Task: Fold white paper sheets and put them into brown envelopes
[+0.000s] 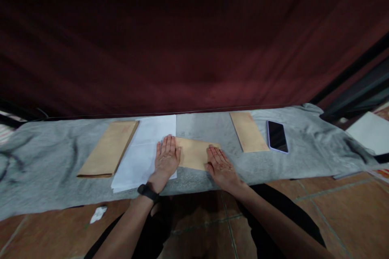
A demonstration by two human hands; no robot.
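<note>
A tan paper envelope (193, 153) lies crosswise on the grey cloth in front of me. My left hand (167, 157) rests flat at its left end, fingers stretched out, partly over the white paper sheets (146, 145). Flat on the envelope's right end is my right hand (221, 166), its fingers extended and covering that edge. To the left of the white sheets sits a thick stack of tan envelopes (109, 147). Another tan envelope (249, 132) lies to the right, apart from both hands.
A phone (277, 136) with a purple edge lies right of the far envelope. The grey cloth (200, 123) covers a long narrow surface against a dark red curtain (194, 56). Crumpled white tissue (99, 213) lies on the tiled floor (340, 206).
</note>
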